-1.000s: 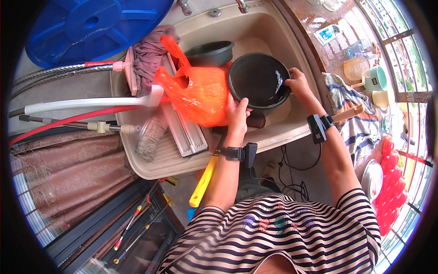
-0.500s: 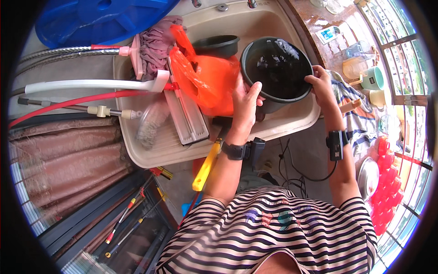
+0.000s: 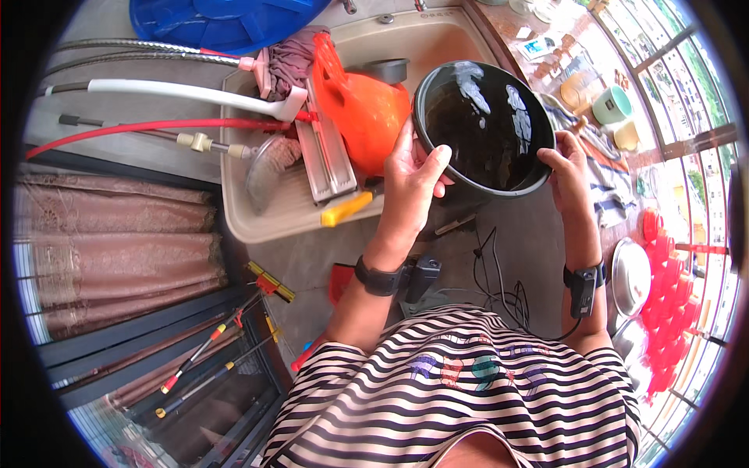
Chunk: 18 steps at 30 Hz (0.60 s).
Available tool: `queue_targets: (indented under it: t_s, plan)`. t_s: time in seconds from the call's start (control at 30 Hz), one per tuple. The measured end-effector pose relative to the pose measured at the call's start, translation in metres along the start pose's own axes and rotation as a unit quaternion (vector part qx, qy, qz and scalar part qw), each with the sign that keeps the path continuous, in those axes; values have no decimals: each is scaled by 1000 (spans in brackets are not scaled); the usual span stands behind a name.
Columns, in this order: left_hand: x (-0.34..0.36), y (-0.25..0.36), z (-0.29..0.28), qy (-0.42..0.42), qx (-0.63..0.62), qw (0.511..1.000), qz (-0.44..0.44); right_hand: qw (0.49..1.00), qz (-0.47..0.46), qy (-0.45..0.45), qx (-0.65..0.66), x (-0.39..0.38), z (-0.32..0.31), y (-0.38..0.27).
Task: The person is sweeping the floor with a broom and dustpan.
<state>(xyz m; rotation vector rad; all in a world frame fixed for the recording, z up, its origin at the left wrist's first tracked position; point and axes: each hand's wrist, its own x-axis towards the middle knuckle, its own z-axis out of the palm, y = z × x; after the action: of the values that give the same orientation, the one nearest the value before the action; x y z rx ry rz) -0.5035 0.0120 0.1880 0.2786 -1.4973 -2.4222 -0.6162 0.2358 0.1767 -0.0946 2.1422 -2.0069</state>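
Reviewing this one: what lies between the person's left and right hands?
A round dark basin, gripped by the left hand and the right hand on opposite sides; the head view shows this.

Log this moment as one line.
dark basin: held, shiny inside; left hand: grips its left side; right hand: grips its right side; orange bag: in sink

Strong daylight enters through the barred window (image 3: 694, 136) on the right, bleaching the view beyond nearly white. White reflections streak the dark inside of the round black basin (image 3: 488, 129), and the table (image 3: 573, 33) gleams. The floor (image 3: 312, 261) below the sink (image 3: 248, 224) lies in softer shade — the glass door (image 3: 195, 429) dimmer still. Straight edges bow toward a black, purple-fringed circular border, where detail softens.
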Motion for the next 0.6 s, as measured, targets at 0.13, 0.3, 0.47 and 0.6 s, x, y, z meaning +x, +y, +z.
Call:
queue_targets:
  t_s: [0.13, 0.3, 0.47, 0.6]
  plan:
    - [-66, -1, 8, -5, 25, 1000, 1, 1000, 12, -9, 5, -73, -19, 2]
    - [-147, -24, 22, 3, 36, 999, -39, 999, 23, 12, 38, -160, -54, 31]
    - [-216, -75, 21, -18, 59, 990, -124, 995, 77, 51, -45, -250, -88, 73]
    - [-255, -142, 12, -57, 93, 968, -225, 980, 151, 109, -66, -314, -112, 130]
